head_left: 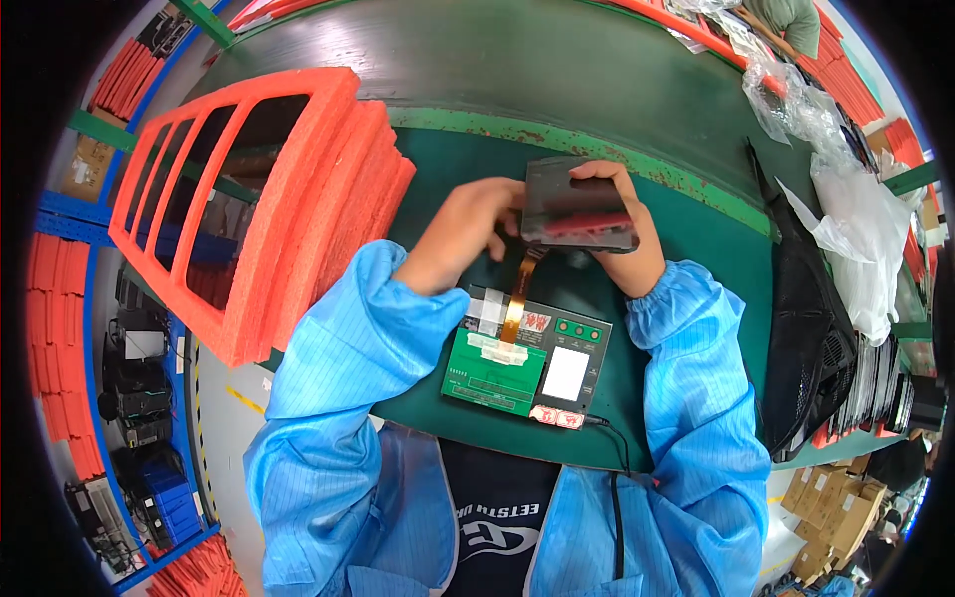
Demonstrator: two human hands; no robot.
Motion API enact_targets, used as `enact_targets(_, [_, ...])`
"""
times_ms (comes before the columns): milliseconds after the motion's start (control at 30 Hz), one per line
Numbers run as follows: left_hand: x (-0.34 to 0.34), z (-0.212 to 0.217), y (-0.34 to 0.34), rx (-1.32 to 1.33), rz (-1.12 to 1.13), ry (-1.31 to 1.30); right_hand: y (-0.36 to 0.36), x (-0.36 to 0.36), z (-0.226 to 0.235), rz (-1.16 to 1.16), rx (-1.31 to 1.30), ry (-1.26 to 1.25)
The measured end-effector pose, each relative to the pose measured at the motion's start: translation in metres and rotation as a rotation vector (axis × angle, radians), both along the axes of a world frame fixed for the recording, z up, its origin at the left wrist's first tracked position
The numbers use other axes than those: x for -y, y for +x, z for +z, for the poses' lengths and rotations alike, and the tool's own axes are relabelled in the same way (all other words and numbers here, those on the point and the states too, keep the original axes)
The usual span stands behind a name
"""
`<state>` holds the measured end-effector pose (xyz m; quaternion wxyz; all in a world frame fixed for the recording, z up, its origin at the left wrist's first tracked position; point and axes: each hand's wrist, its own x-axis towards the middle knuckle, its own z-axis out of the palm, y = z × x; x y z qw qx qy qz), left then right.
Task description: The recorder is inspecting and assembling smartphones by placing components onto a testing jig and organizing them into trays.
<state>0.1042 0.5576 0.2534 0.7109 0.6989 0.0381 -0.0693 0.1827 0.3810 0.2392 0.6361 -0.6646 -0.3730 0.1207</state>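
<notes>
We could not see the left hand's point(466, 231) fingertips, which were hidden behind the dark flat panel point(577, 204). The right hand's point(622, 234) palm was covered by that same panel, with only fingers curling over its top edge. The upper end of the orange ribbon cable point(517, 298) vanished beneath the panel, so we could not tell where it joined. The markings on the green test board point(494, 373) were too small to make out. A black cable point(617, 497) ran off the lower edge
</notes>
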Motion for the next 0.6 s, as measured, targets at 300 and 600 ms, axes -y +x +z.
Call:
enact_targets(300, [0.006, 0.0, -0.006, -0.225, 0.205, -0.515, -0.001, 0.004, 0.007, 0.33, 0.261, -0.255])
enact_targets(600, [0.009, 0.005, -0.007, -0.23, 0.307, -0.56, 0.003, 0.035, 0.046, 0.484, 0.127, -0.58])
